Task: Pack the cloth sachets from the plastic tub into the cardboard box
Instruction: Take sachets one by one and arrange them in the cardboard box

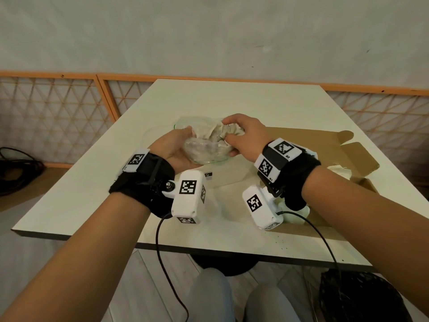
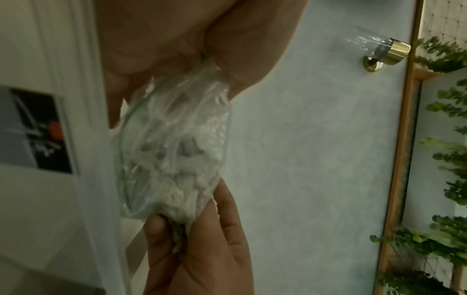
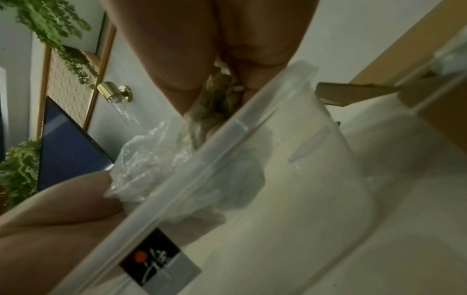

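Both hands hold a clear zip bag [image 1: 206, 149] stuffed with pale cloth sachets above the translucent plastic tub [image 1: 232, 180]. My left hand [image 1: 182, 141] grips the bag's left side from below; in the left wrist view it [image 2: 202, 65] clutches the bag [image 2: 174, 143] by an edge. My right hand [image 1: 228, 131] pinches a crumpled cloth sachet [image 1: 220, 133] at the bag's mouth, seen close in the right wrist view [image 3: 222, 95]. The open cardboard box [image 1: 366, 163] lies to the right with white sachets [image 1: 339, 170] in it.
The tub's rim [image 3: 202, 159] with a black label [image 3: 159, 257] runs under my right wrist. The white table [image 1: 232, 101] ends near my body. A black mesh bin [image 1: 362, 296] stands at the lower right and black cables [image 1: 18, 170] lie on the floor at left.
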